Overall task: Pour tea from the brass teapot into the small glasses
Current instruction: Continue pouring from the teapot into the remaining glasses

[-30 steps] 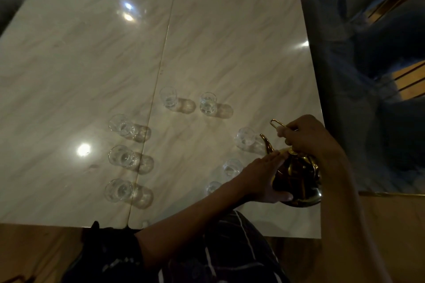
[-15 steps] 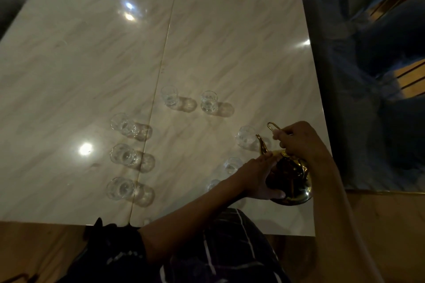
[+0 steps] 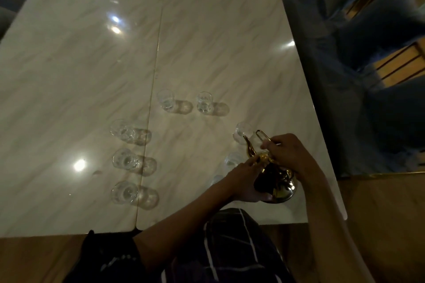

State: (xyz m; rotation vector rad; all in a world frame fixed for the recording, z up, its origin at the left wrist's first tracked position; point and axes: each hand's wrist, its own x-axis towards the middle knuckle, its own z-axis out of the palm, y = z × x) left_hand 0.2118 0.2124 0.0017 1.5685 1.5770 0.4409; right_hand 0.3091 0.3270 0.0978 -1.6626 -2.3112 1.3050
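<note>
On the marble table (image 3: 207, 30) eight small glasses can be counted, set in a loose ring. At the left a column of three is seen: the far-left glass (image 3: 120, 128), the middle-left glass (image 3: 123, 159) and the near-left glass (image 3: 124, 192). All three look clear, and no tea colour can be made out in them, though the dim light leaves this uncertain. Toward the centre, two more are placed at the far side, the back-left glass (image 3: 165, 99) and the back-right glass (image 3: 204, 101); these too appear clear. At the right, a column of three is partly hidden: the far-right glass (image 3: 242, 132), the middle-right glass (image 3: 232, 159) and, mostly covered by the forearm, the near-right glass (image 3: 216, 179).

The brass teapot (image 3: 274, 179) is held just above the table's near right corner, beside the right-hand column, with its spout turned toward the far-right glass. The left hand (image 3: 245, 180) is cupped against the pot's body and lid; the right hand (image 3: 289, 153) is closed around the wire handle. No stream is visible. Pouring is judged barely begun, if at all, with all eight glasses left to fill.
</note>
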